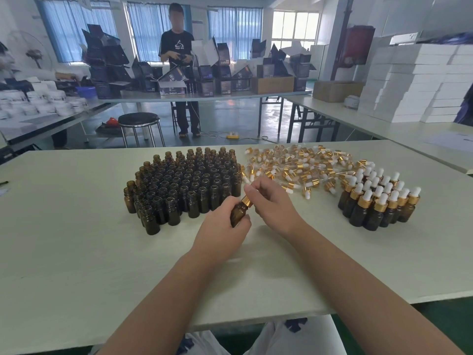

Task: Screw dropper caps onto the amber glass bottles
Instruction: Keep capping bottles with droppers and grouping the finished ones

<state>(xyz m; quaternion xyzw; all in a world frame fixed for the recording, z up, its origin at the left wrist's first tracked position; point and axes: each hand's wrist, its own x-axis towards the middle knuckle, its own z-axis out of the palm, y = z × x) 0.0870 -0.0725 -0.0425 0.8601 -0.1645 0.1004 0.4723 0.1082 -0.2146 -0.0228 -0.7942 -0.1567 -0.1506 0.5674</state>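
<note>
Left hand (221,226) has its fingers (243,222) wrapped round one amber bottle (237,213), holding it tilted with the neck pointing up and to the right. Right hand (275,204) comes in from the other side, its fingers (252,192) pinched on the gold-collared dropper cap (246,201) sitting at the bottle's neck. Can't tell how far down the cap is threaded, the fingers cover most of it.

Just beyond the fingers and a bit left is the big cluster of uncapped bottles (184,183), all upright and packed tight on the surface (76,226). Beyond and to the right of the fingers there's a scattered pile of loose caps (294,163), gold collars and white bulbs, lying every which way. Well off to the right of the right-hand fingers stands a bunch of capped bottles (378,203), white bulbs up.

Way past the fingers, another person (176,47) stands at a far table loaded with dark boxes (222,73), with a round stool (139,119) near them.
</note>
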